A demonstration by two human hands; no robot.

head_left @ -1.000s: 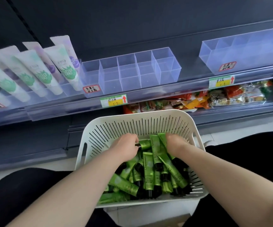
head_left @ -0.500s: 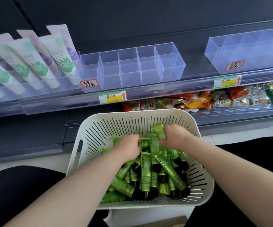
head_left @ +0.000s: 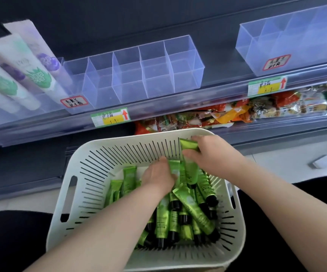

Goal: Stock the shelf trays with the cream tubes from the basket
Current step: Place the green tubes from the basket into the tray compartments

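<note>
A white slotted basket (head_left: 92, 173) sits on my lap, holding several green cream tubes (head_left: 196, 213) with black caps. My right hand (head_left: 209, 156) grips one green tube (head_left: 189, 163), its crimped end lifted above the pile near the basket's far rim. My left hand (head_left: 156, 177) is down among the tubes with its fingers curled round another green tube (head_left: 173, 168). Above, a clear divided shelf tray (head_left: 139, 75) stands with its compartments bare. A second clear tray (head_left: 288, 42) is at the upper right.
Large white tubes (head_left: 21, 75) with green and purple prints lean in trays at the upper left. Price tags (head_left: 110, 117) line the shelf edge. Snack packets (head_left: 227, 114) fill the lower shelf behind the basket. My dark-clothed legs flank the basket.
My right hand has pulled a green tube up out of the pile toward the basket's far rim. My left hand has closed on another tube. The view has moved closer to the shelf.
</note>
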